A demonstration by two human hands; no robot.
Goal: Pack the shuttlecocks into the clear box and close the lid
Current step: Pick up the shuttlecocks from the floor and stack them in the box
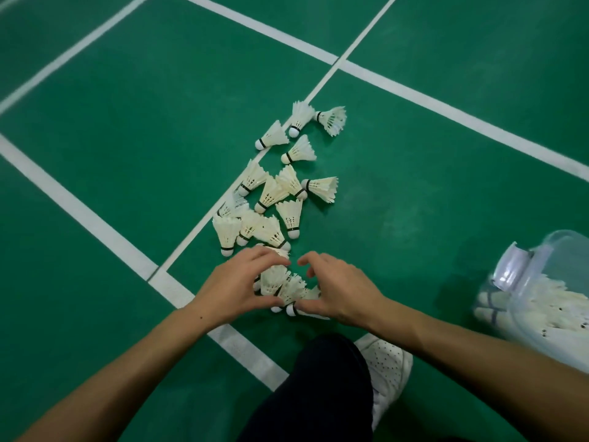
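Note:
Several white feather shuttlecocks (271, 199) lie scattered in a line across the green court floor, running away from me. My left hand (237, 288) and my right hand (336, 288) cup a small cluster of shuttlecocks (282, 287) between them at the near end of the pile, fingers curled around it from both sides. The clear box (548, 282) stands at the right edge, open, with several shuttlecocks inside it. Its lid is not clearly visible; a clear latch flap (513, 266) hangs at its rim.
White court lines (79, 212) cross the green floor around the pile. My knee in dark trousers (318, 387) and a white shoe (387, 368) are at the bottom centre, just below my hands.

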